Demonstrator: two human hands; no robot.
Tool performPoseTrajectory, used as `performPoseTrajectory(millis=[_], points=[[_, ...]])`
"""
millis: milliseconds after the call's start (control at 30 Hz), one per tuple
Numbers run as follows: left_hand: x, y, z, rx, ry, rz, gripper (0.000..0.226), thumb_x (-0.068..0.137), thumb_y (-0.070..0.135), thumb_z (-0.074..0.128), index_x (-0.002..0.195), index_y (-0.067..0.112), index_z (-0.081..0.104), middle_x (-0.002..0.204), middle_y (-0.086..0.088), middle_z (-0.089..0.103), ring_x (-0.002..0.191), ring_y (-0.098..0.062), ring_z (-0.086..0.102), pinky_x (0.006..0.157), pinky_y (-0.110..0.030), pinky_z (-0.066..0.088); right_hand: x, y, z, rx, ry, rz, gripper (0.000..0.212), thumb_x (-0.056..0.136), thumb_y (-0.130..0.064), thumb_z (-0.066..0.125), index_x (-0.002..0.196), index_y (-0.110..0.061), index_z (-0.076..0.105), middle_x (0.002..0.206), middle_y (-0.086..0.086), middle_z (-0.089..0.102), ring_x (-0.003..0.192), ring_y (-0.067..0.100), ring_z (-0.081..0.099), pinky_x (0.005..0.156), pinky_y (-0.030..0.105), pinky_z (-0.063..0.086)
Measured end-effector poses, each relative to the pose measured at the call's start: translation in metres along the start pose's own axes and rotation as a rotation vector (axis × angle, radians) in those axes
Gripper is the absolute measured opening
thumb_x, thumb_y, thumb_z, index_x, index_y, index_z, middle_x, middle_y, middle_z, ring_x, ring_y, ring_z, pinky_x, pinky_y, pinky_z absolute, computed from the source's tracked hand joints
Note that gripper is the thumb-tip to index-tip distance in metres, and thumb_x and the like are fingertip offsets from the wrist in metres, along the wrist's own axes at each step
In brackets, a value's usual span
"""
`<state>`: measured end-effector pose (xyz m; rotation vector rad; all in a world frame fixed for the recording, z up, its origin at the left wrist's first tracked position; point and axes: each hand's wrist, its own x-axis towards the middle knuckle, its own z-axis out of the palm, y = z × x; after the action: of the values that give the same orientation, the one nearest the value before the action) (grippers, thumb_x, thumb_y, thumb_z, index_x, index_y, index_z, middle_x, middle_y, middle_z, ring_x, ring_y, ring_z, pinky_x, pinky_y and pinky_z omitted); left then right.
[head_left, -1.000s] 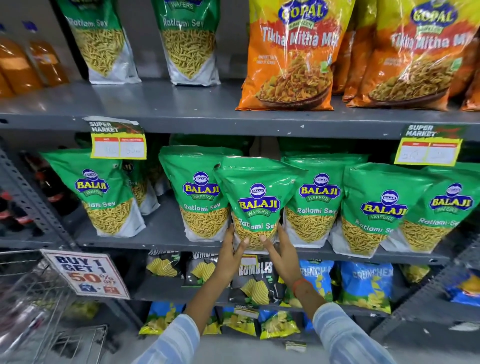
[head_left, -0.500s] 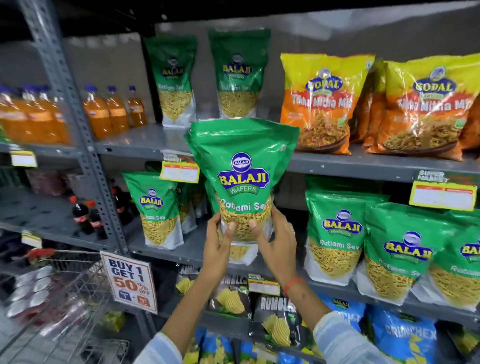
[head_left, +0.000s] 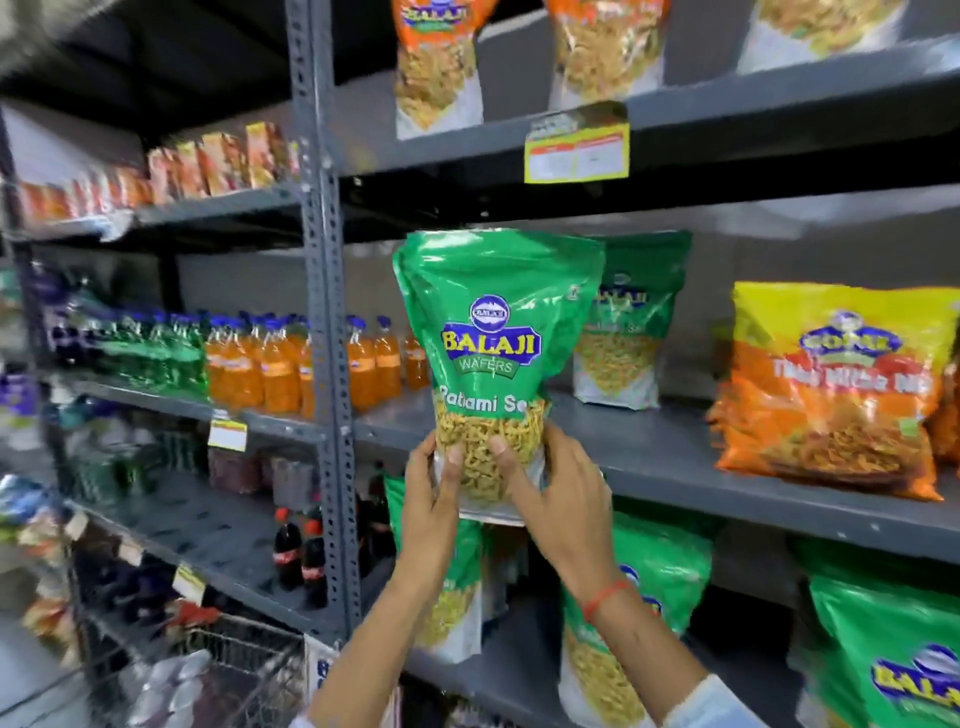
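Observation:
A green Balaji Ratlami Sev pouch (head_left: 493, 338) is held upright in front of the middle grey shelf (head_left: 675, 457). My left hand (head_left: 434, 499) grips its lower left edge, thumb on the clear window. My right hand (head_left: 556, 499) grips the lower right edge, a red thread at the wrist. Another green pouch of the same kind (head_left: 631, 322) stands on that shelf just behind and to the right.
An orange and yellow snack bag (head_left: 831, 395) lies on the shelf at right. More green pouches (head_left: 893, 660) stand one shelf lower. Orange drink bottles (head_left: 270, 364) and cola bottles (head_left: 301, 556) fill the left bay beyond the grey upright (head_left: 327, 312). A wire basket (head_left: 208, 675) sits bottom left.
Both hands have lifted the green pouch from the lower shelf up to the level of the shelf above. The view has swung up and to the left.

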<state>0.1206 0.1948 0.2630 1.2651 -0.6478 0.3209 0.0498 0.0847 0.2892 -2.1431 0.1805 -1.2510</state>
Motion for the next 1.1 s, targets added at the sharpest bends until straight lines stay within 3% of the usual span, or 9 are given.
performPoseTrajectory(millis=[133, 267, 367, 500, 600, 800, 900, 1000, 1100], points=[[0.050, -0.001, -0.027, 0.068, 0.015, 0.028, 0.028, 0.091, 0.045, 0.045, 0.118, 0.035, 0.049, 0.118, 0.023, 0.056, 0.107, 0.016, 0.052, 0.078, 0.001, 0.040, 0.039, -0.021, 0.039, -0.018, -0.004, -0.018, 0.086, 0.074, -0.082, 0.035, 0.133, -0.021, 0.052, 0.119, 0.006, 0.063, 0.117, 0.028, 0.056, 0.098, 0.043, 0.045], [0.102, -0.014, -0.044, 0.143, 0.023, -0.006, 0.049, 0.092, 0.050, 0.043, 0.134, 0.025, 0.039, 0.127, 0.013, 0.047, 0.117, -0.003, 0.047, 0.089, -0.015, 0.035, 0.078, -0.022, 0.080, 0.003, -0.052, 0.035, 0.072, 0.084, -0.071, 0.048, 0.131, -0.017, 0.053, 0.126, 0.008, 0.061, 0.119, 0.031, 0.055, 0.099, 0.045, 0.045], [0.137, -0.029, -0.049, 0.189, -0.018, -0.016, 0.044, 0.094, 0.046, 0.043, 0.132, 0.024, 0.040, 0.129, 0.008, 0.048, 0.117, -0.006, 0.046, 0.081, -0.006, 0.039, 0.102, -0.018, 0.104, 0.000, -0.071, 0.089, 0.064, 0.085, -0.068, 0.051, 0.122, -0.016, 0.055, 0.121, 0.013, 0.063, 0.116, 0.035, 0.057, 0.094, 0.044, 0.047], [0.168, -0.054, -0.055, 0.294, -0.062, -0.101, 0.056, 0.094, 0.047, 0.041, 0.138, 0.013, 0.038, 0.142, -0.007, 0.048, 0.126, -0.020, 0.047, 0.100, -0.032, 0.040, 0.123, -0.011, 0.125, -0.035, -0.152, 0.150, 0.069, 0.085, -0.071, 0.049, 0.125, -0.015, 0.053, 0.125, 0.015, 0.063, 0.115, 0.038, 0.058, 0.089, 0.043, 0.047], [0.181, -0.064, -0.060, 0.343, -0.083, -0.107, 0.058, 0.094, 0.048, 0.040, 0.139, 0.011, 0.038, 0.142, -0.010, 0.049, 0.127, -0.025, 0.047, 0.107, -0.042, 0.039, 0.133, -0.006, 0.136, -0.061, -0.175, 0.152, 0.072, 0.084, -0.072, 0.048, 0.126, -0.014, 0.053, 0.125, 0.016, 0.063, 0.115, 0.038, 0.059, 0.089, 0.042, 0.048], [0.199, -0.073, -0.067, 0.381, -0.119, -0.161, 0.057, 0.096, 0.046, 0.037, 0.137, 0.008, 0.037, 0.140, -0.013, 0.049, 0.126, -0.026, 0.047, 0.103, -0.039, 0.037, 0.145, -0.002, 0.150, -0.038, -0.203, 0.164, 0.074, 0.085, -0.069, 0.052, 0.131, -0.012, 0.050, 0.132, 0.014, 0.061, 0.122, 0.035, 0.056, 0.094, 0.041, 0.046], [0.196, -0.070, -0.064, 0.401, -0.092, -0.176, 0.062, 0.096, 0.047, 0.034, 0.145, 0.009, 0.025, 0.151, -0.013, 0.035, 0.136, -0.028, 0.038, 0.109, -0.039, 0.031, 0.146, -0.002, 0.146, -0.018, -0.244, 0.174, 0.080, 0.085, -0.067, 0.053, 0.142, -0.011, 0.041, 0.142, 0.016, 0.053, 0.129, 0.036, 0.051, 0.100, 0.043, 0.044], [0.174, -0.065, -0.058, 0.438, 0.018, -0.059, 0.071, 0.093, 0.056, 0.029, 0.150, 0.020, 0.005, 0.160, -0.003, 0.014, 0.145, -0.023, 0.022, 0.114, -0.040, 0.022, 0.141, -0.008, 0.131, 0.087, -0.206, 0.167, 0.090, 0.088, -0.060, 0.053, 0.153, -0.009, 0.018, 0.156, 0.015, 0.035, 0.141, 0.034, 0.039, 0.110, 0.043, 0.036], [0.133, -0.064, -0.041, 0.522, 0.118, 0.209, 0.072, 0.093, 0.057, 0.027, 0.150, 0.026, -0.003, 0.161, 0.007, -0.005, 0.148, -0.009, 0.001, 0.119, -0.033, 0.006, 0.115, -0.013, 0.100, 0.319, 0.017, 0.034, 0.076, 0.092, -0.044, 0.059, 0.152, -0.013, 0.025, 0.158, 0.008, 0.035, 0.143, 0.021, 0.036, 0.117, 0.040, 0.031]])
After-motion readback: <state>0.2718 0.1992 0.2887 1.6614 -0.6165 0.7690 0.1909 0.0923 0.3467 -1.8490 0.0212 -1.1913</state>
